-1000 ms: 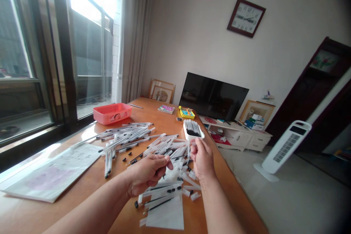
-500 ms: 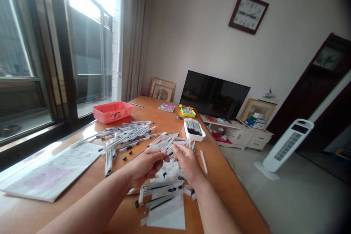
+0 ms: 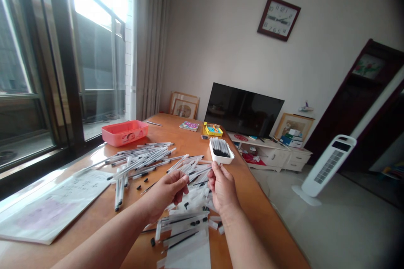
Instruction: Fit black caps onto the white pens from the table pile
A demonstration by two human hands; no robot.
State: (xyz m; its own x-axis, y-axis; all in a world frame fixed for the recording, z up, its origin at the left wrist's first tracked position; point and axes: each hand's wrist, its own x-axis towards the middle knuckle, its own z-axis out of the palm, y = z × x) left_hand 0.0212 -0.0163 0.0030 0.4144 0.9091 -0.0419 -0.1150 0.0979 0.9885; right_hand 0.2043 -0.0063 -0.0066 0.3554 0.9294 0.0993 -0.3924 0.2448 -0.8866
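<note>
1. Hands low over a wooden surface (image 3: 176, 136), with both bare forearms reaching in from the bottom edge.
2. Left hand (image 3: 167, 191): curled, knuckles up, its fingers (image 3: 184, 180) pinched shut on a slim clear pen (image 3: 196, 176) held just above the heap, between the two hands.
3. Right hand (image 3: 222, 189): back turned to the camera, thumb and fingers (image 3: 213, 171) drawn close together near the far end of that pen. Too small to tell whether anything is gripped there.
4. Pile of pens (image 3: 148, 157) fanned across the middle of the surface, clear barrels with dark tips, thickest right under the hands. Small black caps (image 3: 143, 180) loose beside it.
5. White tray (image 3: 221, 159) just beyond the right hand, near the right edge of the surface, packed with more pens.
6. Pink tray (image 3: 124, 131) at the far left, well apart from the hands, on the window side.
7. Printed sheet (image 3: 53, 206) flat at the near left. White paper (image 3: 189, 254) at the bottom edge, partly under a few pens.
8. Yellow box (image 3: 213, 129) and small book (image 3: 189, 125) at the far end of the surface.
9. Beyond the surface: dark television (image 3: 243, 109), wall clock (image 3: 278, 18) and white tower fan (image 3: 326, 168) on the floor.
</note>
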